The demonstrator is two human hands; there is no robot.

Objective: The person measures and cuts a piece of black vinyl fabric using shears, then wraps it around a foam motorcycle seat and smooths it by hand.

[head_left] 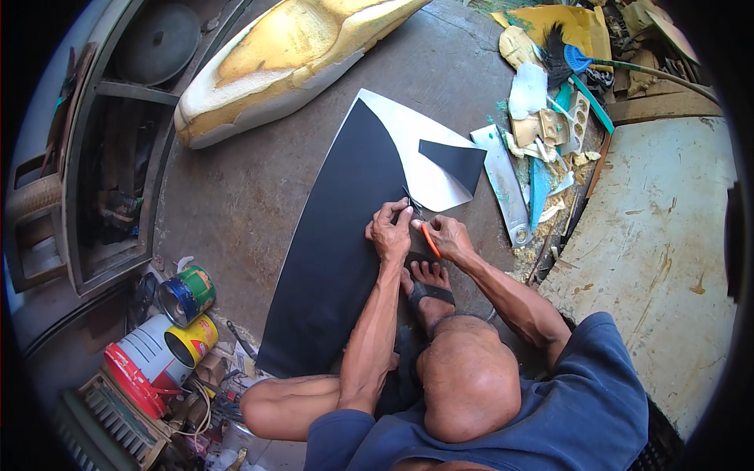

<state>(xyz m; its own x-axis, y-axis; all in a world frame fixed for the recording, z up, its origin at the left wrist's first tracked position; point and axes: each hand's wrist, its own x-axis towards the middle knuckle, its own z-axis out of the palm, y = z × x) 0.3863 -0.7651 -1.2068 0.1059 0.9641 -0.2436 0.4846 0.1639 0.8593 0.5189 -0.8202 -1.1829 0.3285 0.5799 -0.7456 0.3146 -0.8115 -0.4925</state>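
A large black sheet (334, 235), smooth and flexible, lies on the floor in front of me. At its upper right a white surface (393, 122) shows; whether it is the sheet's back or another layer, I cannot tell. A black flap (455, 163) curls over that white part. My left hand (389, 233) pinches the black sheet near its curved edge. Closed around orange-handled scissors (429, 239) is my right hand (448, 235). The dark scissor blades point up and left, at the curved edge beside my left fingertips.
A yellow-and-white foam seat form (275, 63) lies at the upper left. Scraps (542, 118) and a blue-headed broom (577, 59) are at the upper right. A pale worn panel (644, 259) stands right. Paint buckets (149, 353) and cans (187, 296) crowd the left, below a metal-framed cabinet (118, 173).
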